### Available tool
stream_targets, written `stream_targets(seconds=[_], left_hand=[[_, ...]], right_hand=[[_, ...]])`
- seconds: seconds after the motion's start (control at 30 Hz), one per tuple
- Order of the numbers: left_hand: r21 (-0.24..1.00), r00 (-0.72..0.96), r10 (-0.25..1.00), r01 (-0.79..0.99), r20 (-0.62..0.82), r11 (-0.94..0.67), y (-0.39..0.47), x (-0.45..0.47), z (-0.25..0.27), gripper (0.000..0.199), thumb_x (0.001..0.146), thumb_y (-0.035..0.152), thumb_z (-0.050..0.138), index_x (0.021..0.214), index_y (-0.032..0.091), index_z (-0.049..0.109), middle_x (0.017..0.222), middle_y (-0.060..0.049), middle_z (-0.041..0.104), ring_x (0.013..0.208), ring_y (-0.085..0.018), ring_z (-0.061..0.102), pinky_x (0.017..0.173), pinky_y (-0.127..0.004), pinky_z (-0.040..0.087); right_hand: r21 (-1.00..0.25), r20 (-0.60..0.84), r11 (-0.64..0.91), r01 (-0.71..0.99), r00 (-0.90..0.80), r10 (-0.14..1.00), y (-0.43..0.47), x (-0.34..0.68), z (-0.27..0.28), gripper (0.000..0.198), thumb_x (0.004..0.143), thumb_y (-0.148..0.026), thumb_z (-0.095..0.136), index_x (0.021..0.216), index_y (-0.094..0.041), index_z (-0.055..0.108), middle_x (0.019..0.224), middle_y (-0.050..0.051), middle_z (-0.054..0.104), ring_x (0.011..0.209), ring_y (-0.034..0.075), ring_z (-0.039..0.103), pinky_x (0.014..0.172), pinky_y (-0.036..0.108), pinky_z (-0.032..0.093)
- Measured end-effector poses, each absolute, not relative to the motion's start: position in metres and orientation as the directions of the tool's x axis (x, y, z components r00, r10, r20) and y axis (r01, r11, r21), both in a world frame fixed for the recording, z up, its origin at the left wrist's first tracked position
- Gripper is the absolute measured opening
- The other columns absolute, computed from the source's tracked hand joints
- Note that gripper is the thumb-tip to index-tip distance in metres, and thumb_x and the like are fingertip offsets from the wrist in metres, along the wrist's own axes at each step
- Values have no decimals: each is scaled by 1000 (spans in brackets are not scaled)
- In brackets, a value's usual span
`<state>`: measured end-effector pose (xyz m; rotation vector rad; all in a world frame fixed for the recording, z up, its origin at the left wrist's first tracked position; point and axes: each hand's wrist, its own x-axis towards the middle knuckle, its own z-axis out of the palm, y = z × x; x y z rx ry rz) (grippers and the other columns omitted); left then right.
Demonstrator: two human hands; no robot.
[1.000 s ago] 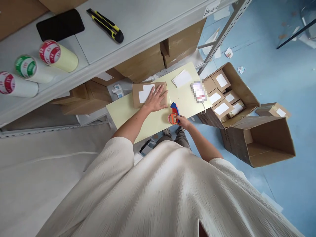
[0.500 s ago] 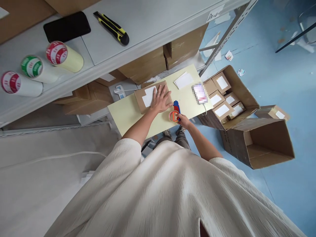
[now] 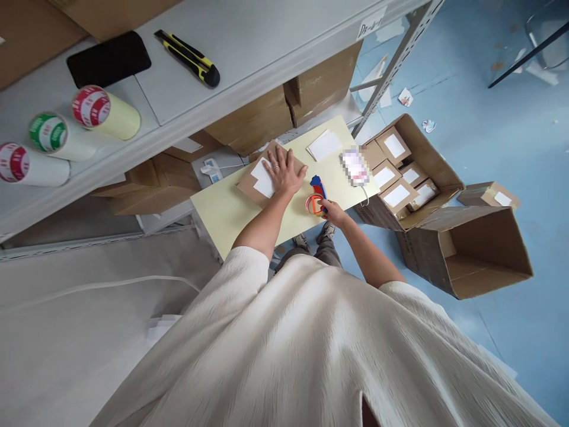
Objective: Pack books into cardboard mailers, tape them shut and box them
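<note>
My left hand [image 3: 287, 173] lies with fingers spread on top of a brown cardboard box [image 3: 251, 188], partly covering the white label [image 3: 263, 179] on it. Beside the box, my right hand [image 3: 334, 212] is closed around a red and blue tape dispenser [image 3: 318, 188] with a roll of tape in it. Dispenser and box are apart. Both are at the pale yellow table [image 3: 217, 207]. Farther back on the table lie a stack of white labels [image 3: 326, 145] and a blurred-out phone-like object [image 3: 355, 166] with a cable.
On the grey shelf [image 3: 249, 41] at left are a black phone [image 3: 109, 59], a yellow-black utility knife [image 3: 189, 58] and tape rolls [image 3: 106, 112]. An open carton [image 3: 438, 160] holding several labelled small boxes stands right of the table, next to another open carton [image 3: 489, 255].
The box under my left hand has turned slightly, and that hand has shifted with it. The dispenser in my right hand has tilted a little. The camera view has shifted slightly.
</note>
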<state>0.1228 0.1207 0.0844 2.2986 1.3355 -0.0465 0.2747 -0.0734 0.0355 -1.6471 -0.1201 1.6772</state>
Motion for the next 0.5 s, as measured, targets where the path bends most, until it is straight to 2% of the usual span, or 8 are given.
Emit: stream_targets(seconds=[0.17, 0.33, 0.43, 0.5], left_hand=[[394, 504, 848, 822, -164, -412, 125, 132, 82, 108, 105, 79, 57, 192, 23, 26, 200, -12, 11, 185, -45, -16, 143, -84, -9], [360, 429, 876, 871, -222, -335, 130, 140, 77, 100, 111, 75, 50, 193, 24, 24, 200, -12, 14, 186, -45, -9, 145, -84, 2], [333, 477, 855, 855, -203, -398, 132, 125, 82, 97, 113, 68, 51, 193, 23, 22, 201, -12, 12, 187, -43, -7, 147, -80, 6], [339, 575, 796, 798, -186, -498, 134, 104, 88, 95, 113, 65, 54, 193, 23, 23, 202, -13, 8, 187, -43, -5, 147, -78, 4]], right_hand=[[-544, -819, -697, -468, 113, 563, -68, 285, 41, 49, 72, -50, 97, 91, -27, 59, 68, -6, 49, 63, 13, 47, 60, 28, 45], [-535, -820, -705, -466, 83, 567, -57, 297, 49, 45, 74, -45, 99, 90, -25, 62, 69, -4, 52, 63, 13, 49, 58, 27, 45], [-517, -830, -720, -464, 64, 555, -53, 300, 52, 44, 74, -43, 100, 90, -25, 64, 68, -5, 52, 62, 13, 48, 57, 26, 46], [-509, -834, -717, -475, 65, 549, -54, 300, 53, 43, 74, -43, 100, 90, -25, 65, 69, -5, 52, 62, 12, 47, 57, 25, 46]])
